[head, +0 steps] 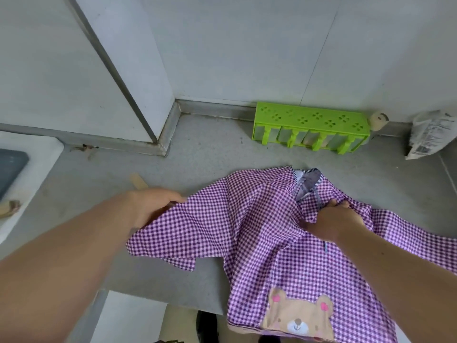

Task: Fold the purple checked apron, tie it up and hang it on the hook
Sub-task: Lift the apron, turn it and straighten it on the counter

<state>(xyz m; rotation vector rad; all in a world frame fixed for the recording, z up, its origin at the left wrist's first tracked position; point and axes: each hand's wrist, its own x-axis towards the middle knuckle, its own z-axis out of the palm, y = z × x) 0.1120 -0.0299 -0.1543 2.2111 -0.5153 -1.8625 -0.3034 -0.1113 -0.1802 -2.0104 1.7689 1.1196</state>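
The purple checked apron [247, 224] lies rumpled on the grey surface [210, 149], its bear patch hanging over the near edge. The left hand [150, 206] pinches its left corner; the right hand [331, 224] has a closed grip on bunched cloth mid-apron.

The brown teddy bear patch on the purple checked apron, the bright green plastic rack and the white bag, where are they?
brown teddy bear patch [298, 318]: head view, on its forehead.
bright green plastic rack [309, 118]: head view, on its top.
white bag [431, 134]: head view, on its front.
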